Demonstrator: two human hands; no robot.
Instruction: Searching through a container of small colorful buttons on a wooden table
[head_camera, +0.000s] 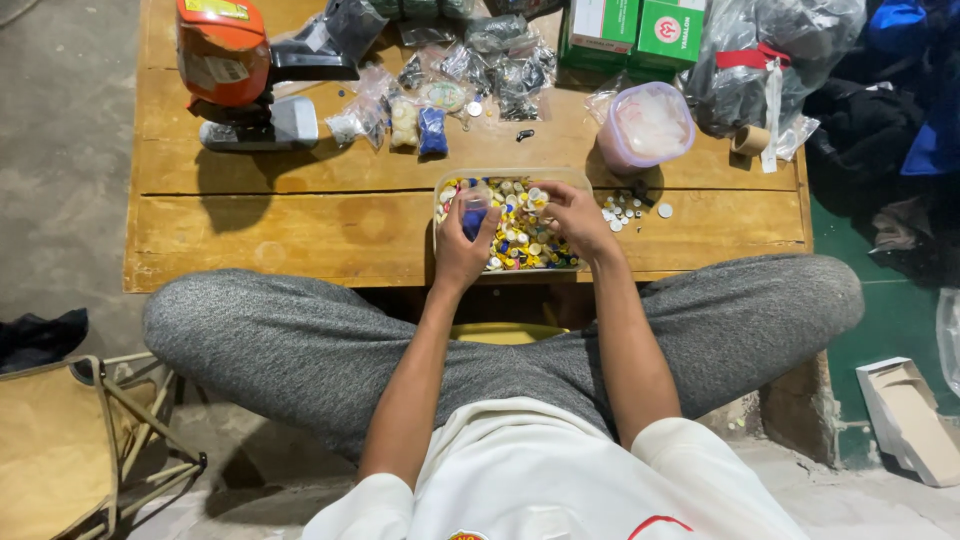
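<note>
A clear rectangular tray is sitting on the wooden table's near edge, brimming with small mixed-colour caps, while a small clear bag of blue pieces is standing upright over its left end.

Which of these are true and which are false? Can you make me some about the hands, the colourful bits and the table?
1. The left hand holds a small clear bag with blue pieces. True.
2. The right hand rests on the orange machine. False: it reaches into the clear tray of colourful buttons.
3. A pink-rimmed tub stands on the wooden table. True.
4. The tray is empty. False: it is full of buttons.
</note>
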